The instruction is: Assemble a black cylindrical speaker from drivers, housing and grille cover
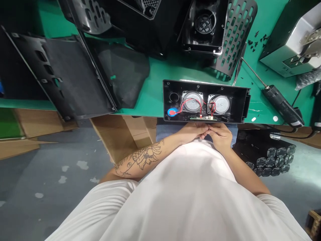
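Just below the table's front edge, my left hand (pixel 193 131) and my right hand (pixel 221 136) meet in front of my white shirt. Both have their fingertips pinched together; whatever is between them is hidden or too small to make out. Right above them, a black plastic housing (pixel 237 106) lies open side up along the edge of the green table. Inside it sit two round speakers (pixel 192 105) with red wires, a blue disc (pixel 172 111) at the left end, and a narrow circuit board (pixel 197 117) along the near wall. Neither hand visibly grips the housing.
A black electric screwdriver (pixel 282 102) lies at the right, below a metal box (pixel 288 53) and scattered small black pieces (pixel 256 43). Behind are a fan unit (pixel 205 25) and a perforated panel (pixel 234 36). Black frames (pixel 71 67) overhang the left edge, above cardboard boxes (pixel 112 134).
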Available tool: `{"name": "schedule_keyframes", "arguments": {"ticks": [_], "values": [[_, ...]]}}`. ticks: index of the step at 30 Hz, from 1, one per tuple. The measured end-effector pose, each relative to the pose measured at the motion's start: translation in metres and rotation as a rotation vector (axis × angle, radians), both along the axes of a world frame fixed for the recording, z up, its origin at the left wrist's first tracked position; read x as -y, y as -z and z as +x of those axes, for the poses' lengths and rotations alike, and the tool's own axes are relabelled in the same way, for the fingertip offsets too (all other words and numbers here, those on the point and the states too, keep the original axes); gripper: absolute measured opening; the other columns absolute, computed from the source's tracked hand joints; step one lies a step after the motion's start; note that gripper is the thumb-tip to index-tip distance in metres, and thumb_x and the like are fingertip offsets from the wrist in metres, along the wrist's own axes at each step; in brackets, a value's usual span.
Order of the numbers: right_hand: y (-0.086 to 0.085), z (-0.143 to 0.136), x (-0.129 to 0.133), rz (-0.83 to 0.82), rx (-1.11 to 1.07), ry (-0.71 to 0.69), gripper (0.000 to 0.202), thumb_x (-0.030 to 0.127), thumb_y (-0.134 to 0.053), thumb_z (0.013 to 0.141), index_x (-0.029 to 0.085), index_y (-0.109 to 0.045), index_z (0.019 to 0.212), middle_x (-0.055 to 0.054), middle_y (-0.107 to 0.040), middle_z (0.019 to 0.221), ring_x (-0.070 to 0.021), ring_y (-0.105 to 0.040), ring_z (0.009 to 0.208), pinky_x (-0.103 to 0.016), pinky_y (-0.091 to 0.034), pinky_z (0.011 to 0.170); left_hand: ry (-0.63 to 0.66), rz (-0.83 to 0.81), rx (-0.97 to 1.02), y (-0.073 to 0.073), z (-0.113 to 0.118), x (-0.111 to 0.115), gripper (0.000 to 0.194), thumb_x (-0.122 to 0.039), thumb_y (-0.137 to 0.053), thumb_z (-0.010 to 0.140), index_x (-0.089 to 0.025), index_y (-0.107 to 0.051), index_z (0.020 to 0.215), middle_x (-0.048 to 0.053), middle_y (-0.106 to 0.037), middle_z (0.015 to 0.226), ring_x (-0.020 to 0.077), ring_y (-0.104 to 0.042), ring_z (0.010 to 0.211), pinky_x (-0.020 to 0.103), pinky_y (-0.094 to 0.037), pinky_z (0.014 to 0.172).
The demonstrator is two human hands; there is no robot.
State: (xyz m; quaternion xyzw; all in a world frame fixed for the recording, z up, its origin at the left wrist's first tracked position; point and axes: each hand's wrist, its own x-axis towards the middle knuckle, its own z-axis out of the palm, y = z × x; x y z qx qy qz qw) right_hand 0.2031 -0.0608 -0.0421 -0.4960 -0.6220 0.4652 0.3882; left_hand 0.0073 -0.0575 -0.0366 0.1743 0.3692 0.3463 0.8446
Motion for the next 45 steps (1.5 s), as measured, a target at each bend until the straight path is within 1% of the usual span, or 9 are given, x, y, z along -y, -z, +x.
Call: {"name": "schedule_keyframes", "arguments": {"ticks": [6,9,12,19,25,30,34,40,45], "values": [[-0.012,-0.008,0.0,-0.125,-0.064,0.043,0.045,0.071,-0.095,0.101,0.026,-0.092,0.103,-0.009,-0.069,0.102,-0.0193,-0.07,0.092,-0.029,-0.066,0.084,-0.003,0.07,-0.111,-0.011,-0.004,0.006,0.056,-0.067,-0.093,0.085,-0.015,-0.071,0.086,-0.003,-0.062,0.068,0.008,-0.053,0.058,0.023,-0.043,0.058],[-0.01,-0.01,-0.001,-0.199,-0.092,0.081,0.055,0.078,-0.098,0.094,0.023,-0.091,0.096,-0.01,-0.068,0.099,-0.02,-0.069,0.093,-0.029,-0.064,0.085,-0.016,0.105,-0.151,-0.014,-0.003,0.008,0.04,-0.051,-0.085,0.096,-0.016,-0.069,0.087,-0.003,-0.06,0.069,0.0083,-0.052,0.059,0.023,-0.044,0.059],[-0.002,-0.014,-0.001,-0.293,-0.15,0.123,0.066,0.081,-0.099,0.09,0.017,-0.086,0.087,-0.009,-0.065,0.092,-0.0161,-0.064,0.08,-0.025,-0.06,0.075,-0.027,0.132,-0.186,-0.015,-0.002,0.008,0.034,-0.044,-0.079,0.1,-0.017,-0.066,0.085,-0.003,-0.06,0.069,0.0084,-0.051,0.06,0.023,-0.044,0.061],[0.007,-0.02,-0.008,-0.623,-0.39,0.079,0.089,0.093,-0.096,0.08,0.012,-0.06,0.09,-0.005,-0.057,0.083,-0.0121,-0.054,0.064,-0.021,-0.055,0.059,-0.024,0.17,-0.208,-0.017,-0.005,0.008,0.047,-0.062,-0.081,0.094,-0.017,-0.067,0.088,-0.001,-0.062,0.07,0.0098,-0.055,0.062,0.025,-0.047,0.064],[0.013,-0.005,-0.017,-0.853,-0.537,-0.102,0.068,0.068,-0.088,0.091,0.011,-0.051,0.097,-0.002,-0.052,0.08,-0.0092,-0.053,0.066,-0.014,-0.052,0.059,-0.078,0.244,-0.243,-0.019,0.0,0.012,0.059,-0.077,-0.078,0.089,-0.018,-0.068,0.09,0.002,-0.068,0.079,0.0125,-0.06,0.068,0.028,-0.053,0.069],[0.014,-0.001,-0.013,-0.97,-0.585,-0.226,0.059,0.054,-0.092,0.093,0.009,-0.055,0.099,-0.001,-0.051,0.08,-0.0079,-0.054,0.068,-0.013,-0.054,0.064,-0.115,0.38,-0.424,-0.02,0.001,0.013,0.032,-0.053,-0.076,0.098,-0.021,-0.079,0.095,0.005,-0.077,0.087,0.0193,-0.07,0.085,0.034,-0.059,0.088],[0.006,-0.005,-0.01,-1.011,-0.595,-0.195,0.071,0.067,-0.096,0.091,0.008,-0.058,0.101,-0.004,-0.057,0.086,-0.01,-0.058,0.072,-0.016,-0.059,0.066,-0.127,0.481,-0.545,-0.015,-0.002,0.012,0.015,-0.039,-0.079,0.095,-0.026,-0.087,0.096,0.007,-0.084,0.1,0.0234,-0.073,0.1,0.039,-0.058,0.107],[-0.003,-0.006,-0.01,-1.004,-0.568,-0.109,0.088,0.081,-0.109,0.075,0.01,-0.062,0.098,-0.003,-0.055,0.079,-0.0116,-0.058,0.07,-0.018,-0.06,0.063,-0.139,0.557,-0.584,-0.011,-0.002,0.015,0.023,-0.037,-0.069,0.101,-0.026,-0.089,0.107,0.006,-0.085,0.1,0.0212,-0.076,0.095,0.037,-0.06,0.104],[-0.003,-0.005,-0.008,-0.971,-0.55,-0.125,0.085,0.076,-0.11,0.077,0.007,-0.065,0.1,-0.002,-0.055,0.08,-0.0093,-0.058,0.071,-0.016,-0.06,0.067,-0.133,0.537,-0.624,-0.01,-0.002,0.016,0.024,-0.036,-0.068,0.102,-0.024,-0.087,0.112,0.006,-0.083,0.1,0.0193,-0.074,0.093,0.033,-0.059,0.097]]}}
